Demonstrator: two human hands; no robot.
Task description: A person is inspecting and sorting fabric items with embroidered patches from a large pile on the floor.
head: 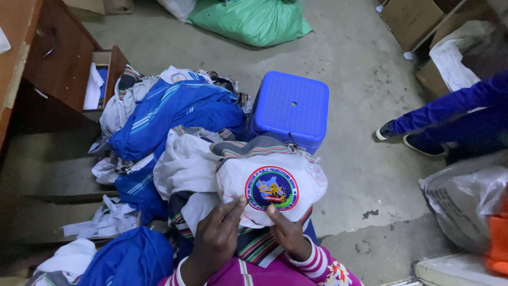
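Observation:
My left hand (216, 239) and my right hand (286, 233) both grip a white garment (271, 182) with a striped collar, held up over my lap. A round embroidered badge (272, 188) with a red rim faces me. My left thumb touches the badge's lower left edge. My right thumb presses its lower rim. The garment's collar end rests against a blue plastic stool (290, 108).
A heap of blue and white garments (169, 122) lies to the left. A wooden desk with an open drawer (103, 79) stands far left. A green sack (248, 18) lies beyond. Another person's legs in blue (450, 119), cardboard boxes (410, 18) and a plastic bag (465, 204) are at right.

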